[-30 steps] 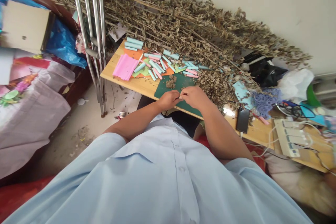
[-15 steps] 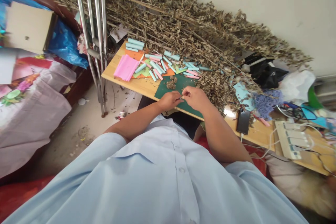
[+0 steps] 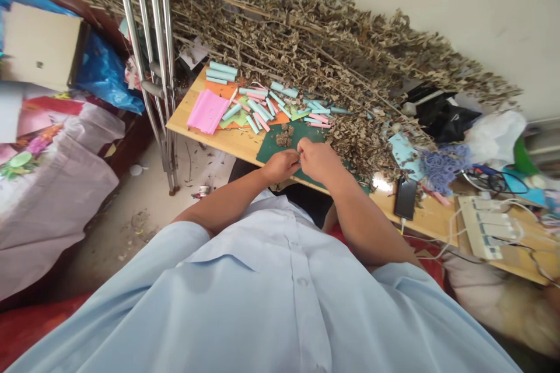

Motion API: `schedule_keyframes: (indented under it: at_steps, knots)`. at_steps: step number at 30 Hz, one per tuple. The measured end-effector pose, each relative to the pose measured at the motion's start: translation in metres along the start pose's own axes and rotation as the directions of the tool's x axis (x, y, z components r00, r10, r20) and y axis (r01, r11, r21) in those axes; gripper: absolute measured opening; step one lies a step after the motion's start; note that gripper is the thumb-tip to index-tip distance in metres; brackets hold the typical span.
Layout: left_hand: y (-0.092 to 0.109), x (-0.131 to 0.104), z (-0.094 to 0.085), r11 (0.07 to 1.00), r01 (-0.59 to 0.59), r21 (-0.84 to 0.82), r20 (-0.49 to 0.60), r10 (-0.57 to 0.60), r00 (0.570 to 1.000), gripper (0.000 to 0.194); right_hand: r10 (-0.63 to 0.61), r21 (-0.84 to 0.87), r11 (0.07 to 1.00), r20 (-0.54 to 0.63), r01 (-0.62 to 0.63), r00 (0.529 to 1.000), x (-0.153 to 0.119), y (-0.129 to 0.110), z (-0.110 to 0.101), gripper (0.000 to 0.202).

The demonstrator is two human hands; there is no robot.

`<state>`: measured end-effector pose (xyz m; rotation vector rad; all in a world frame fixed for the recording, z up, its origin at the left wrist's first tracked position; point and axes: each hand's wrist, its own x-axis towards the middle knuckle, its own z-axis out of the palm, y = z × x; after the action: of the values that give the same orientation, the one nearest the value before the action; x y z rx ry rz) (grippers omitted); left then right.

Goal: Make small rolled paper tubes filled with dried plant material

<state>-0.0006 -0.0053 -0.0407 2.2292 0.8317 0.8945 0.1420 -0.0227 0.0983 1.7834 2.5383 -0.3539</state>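
Fingers curled, my left hand (image 3: pixel 281 165) meets my right hand (image 3: pixel 315 156) over the near edge of a dark green mat (image 3: pixel 270 145). Both hands are closed together at the fingertips. Whatever they pinch is small and mostly hidden, so I cannot make it out. Just beyond them on the mat lies a small heap of brown dried plant crumbs (image 3: pixel 284 135). Several blue and pink paper rolls (image 3: pixel 259 109) are scattered past the mat, some on orange and green paper sheets. A stack of pink paper (image 3: pixel 207 111) lies at the left end of the table.
Dried leafy stalks (image 3: pixel 280 29) cover the back along the wall. Metal crutches (image 3: pixel 151 70) stand at the left. To the right are a phone (image 3: pixel 405 198) on a cable, a power strip (image 3: pixel 483 227), blue yarn (image 3: pixel 446 166) and plastic bags (image 3: pixel 496 137).
My right hand has turned over a little, its fingers curling tighter and its knuckles shifting left. My left hand stays nearly in place. The whole view has shifted slightly.
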Motion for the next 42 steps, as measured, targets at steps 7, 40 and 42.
schedule_keyframes:
  at_steps: [7, 40, 42]
  knots:
    - [0.001, -0.001, 0.0, 1.0, 0.0, 0.001, -0.006, 0.0, 1.0, 0.03, -0.008, 0.231, 0.973, -0.013, 0.011, 1.0, -0.006, 0.014, -0.001, 0.028]
    - [0.007, 0.0, -0.006, 0.998, 0.039, -0.042, 0.012, -0.039, 0.999, 0.027, 0.048, 0.189, 0.981, -0.08, -0.032, 0.996, -0.012, 0.009, 0.009, 0.023]
    - [0.007, -0.001, -0.006, 0.999, 0.023, -0.044, -0.002, -0.023, 1.0, 0.029, 0.12, 0.384, 0.922, -0.146, -0.056, 0.982, -0.015, 0.024, 0.019, 0.026]
